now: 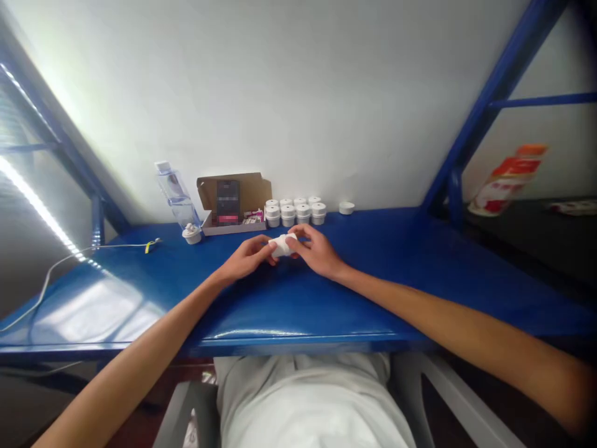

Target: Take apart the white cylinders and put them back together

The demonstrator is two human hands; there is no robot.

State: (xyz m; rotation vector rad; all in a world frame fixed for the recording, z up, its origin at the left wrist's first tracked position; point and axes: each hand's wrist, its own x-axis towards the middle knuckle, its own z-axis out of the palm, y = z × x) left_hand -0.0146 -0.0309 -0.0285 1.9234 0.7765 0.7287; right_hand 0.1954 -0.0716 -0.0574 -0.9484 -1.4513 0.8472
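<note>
Between my two hands, above the middle of the blue table, a white cylindrical piece (283,245) lies on its side. My left hand (250,256) grips its left end with thumb and fingers. Its right end is pinched by my right hand (317,250), thumb in front and fingers behind. Just behind the hands stand several round white pieces (295,213) in two rows. A shallow white cap (346,208) sits to their right near the wall.
An open cardboard box (236,229) holds a dark phone (228,202) and small packets. Left of it are a clear bottle (180,196) and a white cup (191,234) with small parts. A white cable (100,247) crosses the blue table (382,267) at left.
</note>
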